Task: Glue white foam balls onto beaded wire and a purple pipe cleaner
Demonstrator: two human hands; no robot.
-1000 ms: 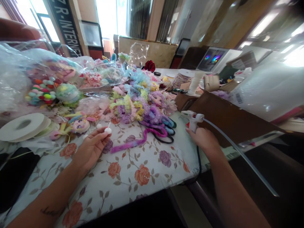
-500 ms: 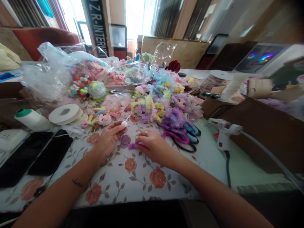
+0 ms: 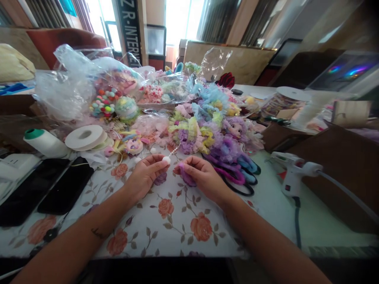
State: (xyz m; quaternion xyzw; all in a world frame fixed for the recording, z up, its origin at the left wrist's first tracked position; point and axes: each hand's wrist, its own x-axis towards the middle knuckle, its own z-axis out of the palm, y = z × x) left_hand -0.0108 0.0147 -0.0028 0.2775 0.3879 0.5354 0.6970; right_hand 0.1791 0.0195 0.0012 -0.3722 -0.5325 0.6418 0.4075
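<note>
My left hand (image 3: 144, 175) pinches a small white ball (image 3: 166, 159) with a thin beaded stem rising from it. My right hand (image 3: 201, 177) is closed around a fuzzy purple pipe cleaner (image 3: 186, 177), its end held close to the white ball. Both hands hover just above the floral tablecloth (image 3: 177, 217). A white glue gun (image 3: 291, 171) stands to the right on the table, apart from my hands, with a clear glue stick sticking out of its back.
A heap of pastel ruffled trims and doll heads (image 3: 207, 126) lies behind my hands. Scissors (image 3: 239, 179) rest right of the heap. Ribbon roll (image 3: 85, 137), thread spool (image 3: 44, 142) and two black phones (image 3: 47, 189) lie left. Brown cardboard box (image 3: 337, 165) stands right.
My right hand left the glue gun, moved left, and picked up the purple pipe cleaner, bringing it up to the white ball. The view swung left.
</note>
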